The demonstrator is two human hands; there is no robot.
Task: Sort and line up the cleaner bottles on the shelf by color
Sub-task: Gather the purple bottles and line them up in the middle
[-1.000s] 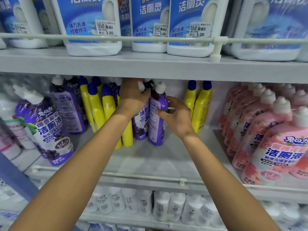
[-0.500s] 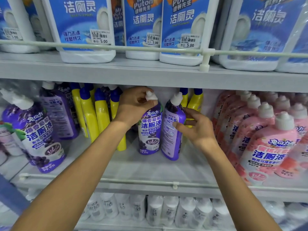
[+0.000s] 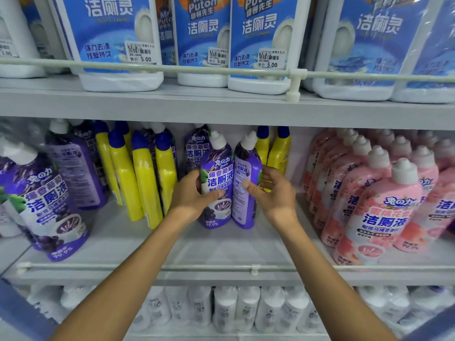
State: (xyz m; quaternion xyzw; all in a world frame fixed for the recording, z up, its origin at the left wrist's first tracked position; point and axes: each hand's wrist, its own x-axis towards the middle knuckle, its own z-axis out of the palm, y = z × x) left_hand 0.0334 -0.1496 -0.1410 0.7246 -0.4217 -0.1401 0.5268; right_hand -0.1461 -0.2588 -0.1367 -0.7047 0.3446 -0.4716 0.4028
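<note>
Head view: left hand (image 3: pixel 194 195), right hand (image 3: pixel 275 193) partly cover the purple bottles (image 3: pixel 218 173).

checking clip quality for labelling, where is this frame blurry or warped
Head view: sharp at centre, where left hand and right hand grip the purple bottles; white bottles on the lower shelf blur; upper rail bows from the wide lens; light even.
</note>
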